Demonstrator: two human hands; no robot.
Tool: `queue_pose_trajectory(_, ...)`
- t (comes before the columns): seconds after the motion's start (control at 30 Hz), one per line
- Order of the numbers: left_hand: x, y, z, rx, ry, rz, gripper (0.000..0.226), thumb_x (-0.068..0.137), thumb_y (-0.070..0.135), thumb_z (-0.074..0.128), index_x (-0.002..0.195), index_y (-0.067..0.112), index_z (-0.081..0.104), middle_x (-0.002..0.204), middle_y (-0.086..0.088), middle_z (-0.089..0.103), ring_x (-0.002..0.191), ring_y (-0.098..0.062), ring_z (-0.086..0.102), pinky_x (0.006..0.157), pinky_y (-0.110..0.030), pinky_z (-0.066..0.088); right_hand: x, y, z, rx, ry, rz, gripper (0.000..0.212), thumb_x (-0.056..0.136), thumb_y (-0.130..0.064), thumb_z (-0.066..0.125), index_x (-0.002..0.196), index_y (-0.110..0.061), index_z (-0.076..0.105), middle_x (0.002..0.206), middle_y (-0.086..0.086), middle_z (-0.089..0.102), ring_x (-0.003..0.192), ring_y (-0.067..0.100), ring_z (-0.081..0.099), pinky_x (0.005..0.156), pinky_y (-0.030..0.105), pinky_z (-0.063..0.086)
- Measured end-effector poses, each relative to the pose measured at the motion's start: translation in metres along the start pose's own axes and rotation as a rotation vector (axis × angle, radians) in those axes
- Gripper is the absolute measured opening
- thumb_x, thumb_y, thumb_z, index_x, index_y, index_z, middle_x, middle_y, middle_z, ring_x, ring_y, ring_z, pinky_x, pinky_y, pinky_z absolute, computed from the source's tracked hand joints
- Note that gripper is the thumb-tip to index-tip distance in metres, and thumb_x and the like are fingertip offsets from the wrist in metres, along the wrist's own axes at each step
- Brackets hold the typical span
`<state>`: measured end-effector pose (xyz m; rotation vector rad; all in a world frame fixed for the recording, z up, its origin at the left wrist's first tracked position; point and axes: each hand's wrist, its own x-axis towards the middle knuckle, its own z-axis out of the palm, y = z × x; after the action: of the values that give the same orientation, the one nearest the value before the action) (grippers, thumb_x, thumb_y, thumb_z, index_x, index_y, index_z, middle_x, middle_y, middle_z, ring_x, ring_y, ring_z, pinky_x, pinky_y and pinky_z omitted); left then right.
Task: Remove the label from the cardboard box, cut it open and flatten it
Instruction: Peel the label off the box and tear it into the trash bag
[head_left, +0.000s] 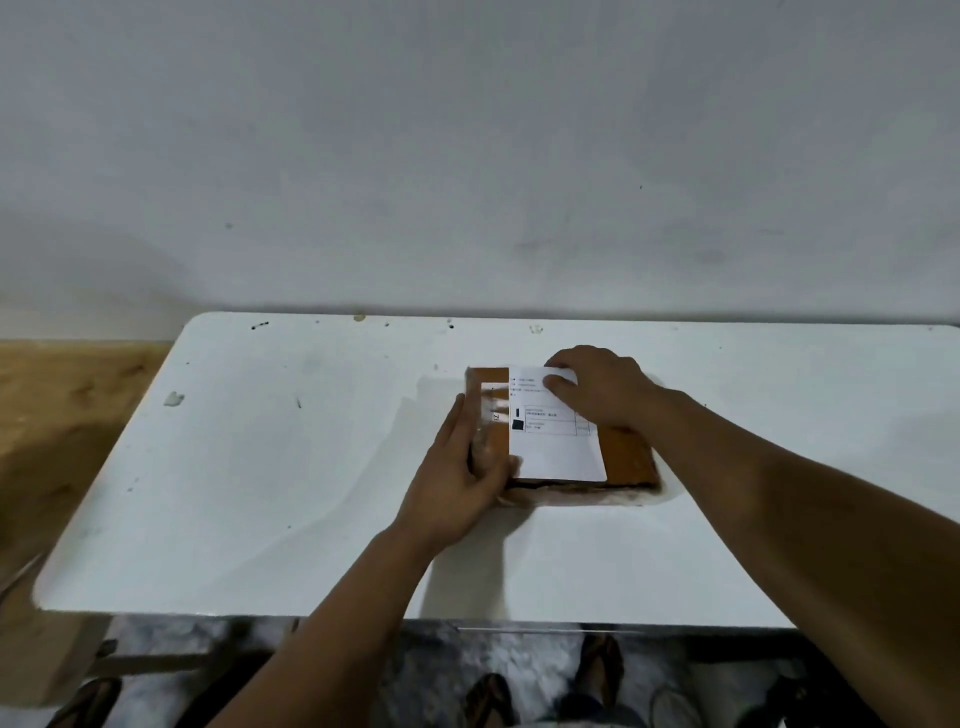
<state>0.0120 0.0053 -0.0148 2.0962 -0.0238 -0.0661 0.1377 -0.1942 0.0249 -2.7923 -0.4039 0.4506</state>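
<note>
A flat brown cardboard box (631, 460) lies on the white table (260, 467), a little right of centre. A white printed label (558, 441) covers most of its top, and clear tape runs along its left end. My left hand (460, 480) grips the box's left front corner, thumb on top at the label's edge. My right hand (602, 389) rests on the far right corner, with its thumb and fingers pinching the label's far corner. The rest of the label lies flat on the box.
A grey-white wall (467, 156) stands right behind the table. A wooden surface (57, 415) lies to the left. Below the front edge are feet in sandals (597, 670) on a mottled floor. Small scraps and marks dot the tabletop.
</note>
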Motion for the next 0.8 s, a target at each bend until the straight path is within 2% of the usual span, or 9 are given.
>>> queue_pose_trajectory(0.13, 0.002, -0.003, 0.0, 0.055, -0.006, 0.022, 0.095, 0.096, 0.043, 0.067, 0.16, 0.051, -0.003, 0.166, 0.018, 0.024, 0.153, -0.004, 0.023, 0.115, -0.041, 0.042, 0.008, 0.0, -0.01, 0.131, -0.067, 0.006, 0.028, 0.091, -0.043, 0.056, 0.111, -0.025, 0.065, 0.116, -0.006, 0.064, 0.106, 0.019, 0.059, 0.095, 0.046, 0.047)
queue_pose_trajectory(0.3, 0.001, -0.006, 0.002, 0.075, -0.014, 0.041, 0.095, 0.097, 0.043, 0.066, 0.159, 0.052, -0.005, 0.167, 0.021, 0.019, 0.151, 0.001, 0.024, 0.112, -0.032, 0.041, 0.015, -0.002, -0.02, 0.293, -0.113, 0.013, 0.026, 0.084, -0.028, 0.066, 0.108, -0.018, 0.066, 0.111, -0.003, 0.064, 0.098, 0.015, 0.06, 0.081, 0.031, 0.049)
queue_pose_trajectory(0.37, 0.001, -0.004, 0.002, 0.084, -0.027, 0.044, 0.094, 0.098, 0.044, 0.064, 0.158, 0.053, -0.007, 0.166, 0.022, 0.019, 0.147, 0.006, 0.025, 0.108, -0.027, 0.04, 0.018, -0.007, -0.022, 0.315, -0.138, 0.036, 0.025, 0.083, -0.021, 0.064, 0.105, -0.009, 0.068, 0.108, 0.004, 0.067, 0.099, 0.024, 0.063, 0.081, 0.038, 0.052)
queue_pose_trajectory(0.43, 0.0, -0.002, 0.001, 0.083, -0.044, 0.047, 0.095, 0.098, 0.045, 0.063, 0.157, 0.055, -0.011, 0.167, 0.024, 0.016, 0.143, 0.014, 0.021, 0.107, -0.024, 0.037, 0.023, -0.011, -0.022, 0.361, -0.192, 0.092, 0.034, 0.086, -0.021, 0.059, 0.105, 0.007, 0.064, 0.11, 0.02, 0.067, 0.099, 0.04, 0.063, 0.076, 0.043, 0.051)
queue_pose_trajectory(0.5, 0.0, -0.001, -0.001, 0.073, -0.068, 0.05, 0.096, 0.095, 0.054, 0.063, 0.156, 0.055, -0.011, 0.167, 0.025, 0.012, 0.146, 0.015, 0.015, 0.113, -0.031, 0.038, 0.026, -0.015, -0.025, 0.382, -0.241, 0.151, 0.04, 0.093, -0.026, 0.056, 0.104, 0.012, 0.061, 0.11, 0.026, 0.065, 0.088, 0.038, 0.063, 0.069, 0.037, 0.046)
queue_pose_trajectory(0.57, 0.0, -0.001, -0.003, 0.071, -0.107, 0.036, 0.107, 0.084, 0.068, 0.067, 0.156, 0.055, -0.011, 0.167, 0.026, 0.007, 0.153, 0.005, 0.011, 0.12, -0.041, 0.036, 0.031, -0.017, -0.026, 0.364, -0.258, 0.185, 0.043, 0.094, -0.028, 0.057, 0.115, 0.009, 0.062, 0.118, 0.023, 0.065, 0.098, 0.037, 0.066, 0.083, 0.044, 0.053)
queue_pose_trajectory(0.63, 0.0, -0.001, -0.006, 0.068, -0.142, 0.02, 0.126, 0.071, 0.069, 0.079, 0.156, 0.055, -0.013, 0.167, 0.027, 0.004, 0.154, 0.002, 0.011, 0.121, -0.042, 0.036, 0.035, -0.017, -0.028, 0.379, -0.238, 0.204, 0.039, 0.09, -0.026, 0.063, 0.116, 0.003, 0.066, 0.12, 0.02, 0.066, 0.11, 0.036, 0.063, 0.095, 0.047, 0.05)
queue_pose_trajectory(0.7, 0.0, -0.002, -0.008, 0.092, -0.149, 0.006, 0.138, 0.063, 0.063, 0.087, 0.156, 0.054, -0.014, 0.167, 0.028, 0.002, 0.153, 0.004, 0.012, 0.12, -0.04, 0.037, 0.037, -0.017, -0.029, 0.375, -0.206, 0.19, 0.028, 0.089, -0.023, 0.067, 0.108, -0.004, 0.073, 0.115, 0.01, 0.07, 0.105, 0.027, 0.065, 0.09, 0.039, 0.053)
queue_pose_trajectory(0.8, 0.0, -0.003, -0.006, 0.119, -0.118, 0.019, 0.136, 0.066, 0.059, 0.088, 0.158, 0.051, -0.012, 0.167, 0.028, 0.003, 0.147, 0.013, 0.013, 0.118, -0.034, 0.039, 0.036, -0.019, -0.029, 0.375, -0.175, 0.133, 0.019, 0.089, -0.021, 0.067, 0.102, -0.009, 0.075, 0.109, 0.004, 0.071, 0.095, 0.018, 0.063, 0.076, 0.03, 0.049)
